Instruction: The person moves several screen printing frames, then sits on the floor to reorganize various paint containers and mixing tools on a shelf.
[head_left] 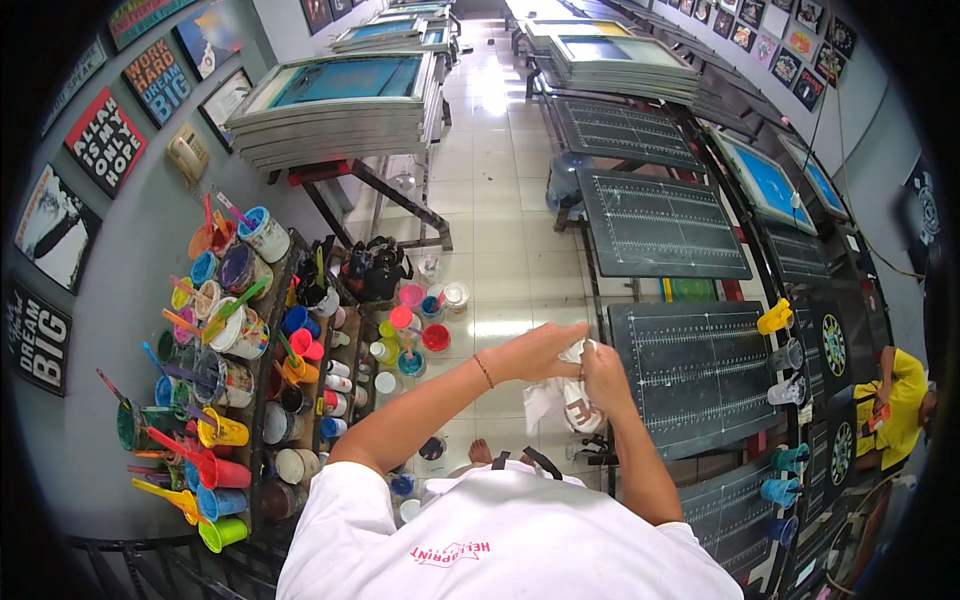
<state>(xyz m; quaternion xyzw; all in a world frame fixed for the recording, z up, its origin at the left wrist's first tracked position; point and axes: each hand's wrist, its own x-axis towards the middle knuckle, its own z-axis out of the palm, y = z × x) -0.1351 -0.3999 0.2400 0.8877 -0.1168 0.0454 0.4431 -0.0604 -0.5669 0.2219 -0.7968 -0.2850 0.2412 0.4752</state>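
Observation:
My left hand (540, 352) and my right hand (605, 378) meet in front of me, both closed on a crumpled white cloth (552, 402) that hangs down between them. A thin bracelet circles my left wrist. The hands hover over the tiled floor just left of a dark printing pallet (695, 375) marked with white ruler lines. I wear a white shirt.
A rack (270, 380) of ink tubs and coloured cups with spatulas stands at the left. Loose ink cups (420, 325) sit on the floor. Stacked screen frames (340, 105) are at the back left. More pallets (655, 225) run along the right; a person in yellow (893, 405) sits far right.

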